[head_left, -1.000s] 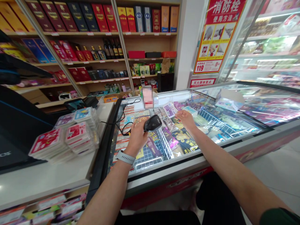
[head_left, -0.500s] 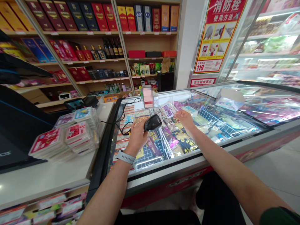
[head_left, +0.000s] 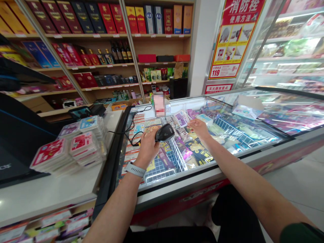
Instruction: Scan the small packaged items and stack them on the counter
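Observation:
My left hand (head_left: 148, 146) is wrapped round the handle of a black barcode scanner (head_left: 165, 132), its head turned to the right. A black cable (head_left: 133, 126) runs from it to the left. My right hand (head_left: 198, 127) pinches the edge of a white card with purple print (head_left: 181, 118), held a short way right of the scanner head. Both hands are above the glass top of a chest freezer (head_left: 162, 189). Under the glass lie bagged goods and white wire baskets (head_left: 177, 157).
Stacks of similar printed cards (head_left: 84, 146) stand on the white counter (head_left: 63, 189) at the left, beside a dark machine (head_left: 22, 135). An open white box (head_left: 247, 107) sits on the freezer at the right. Shelves of boxed bottles (head_left: 96, 17) line the back wall.

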A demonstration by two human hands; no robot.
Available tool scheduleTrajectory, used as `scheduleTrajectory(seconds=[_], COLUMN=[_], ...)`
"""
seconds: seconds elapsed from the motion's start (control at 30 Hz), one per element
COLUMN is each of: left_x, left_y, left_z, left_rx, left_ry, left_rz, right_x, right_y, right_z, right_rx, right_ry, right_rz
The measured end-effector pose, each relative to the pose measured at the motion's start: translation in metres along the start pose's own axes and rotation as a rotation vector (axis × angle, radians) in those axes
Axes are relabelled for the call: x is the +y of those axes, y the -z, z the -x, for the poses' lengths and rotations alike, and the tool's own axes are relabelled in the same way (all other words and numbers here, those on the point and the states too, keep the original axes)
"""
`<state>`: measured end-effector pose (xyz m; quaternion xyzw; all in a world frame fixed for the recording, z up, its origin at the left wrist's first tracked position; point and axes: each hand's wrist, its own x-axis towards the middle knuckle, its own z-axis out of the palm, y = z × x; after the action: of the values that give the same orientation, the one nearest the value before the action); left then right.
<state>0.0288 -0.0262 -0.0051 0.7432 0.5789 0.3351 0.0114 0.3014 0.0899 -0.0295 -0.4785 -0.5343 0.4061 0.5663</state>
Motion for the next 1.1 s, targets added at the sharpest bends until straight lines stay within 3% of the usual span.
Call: scheduleTrajectory(seconds=[1.1], left_x=[0.0017], left_y=[0.0010], left_z=[-0.0016], left_rx=[0.010], left_ry=[-0.006], left_rz=[-0.001], right_x=[-0.0018], right_y=[0.0015], right_z=[0.0007], right_rx=[0.004], right_ry=[-0.002], right_rz=[-0.030])
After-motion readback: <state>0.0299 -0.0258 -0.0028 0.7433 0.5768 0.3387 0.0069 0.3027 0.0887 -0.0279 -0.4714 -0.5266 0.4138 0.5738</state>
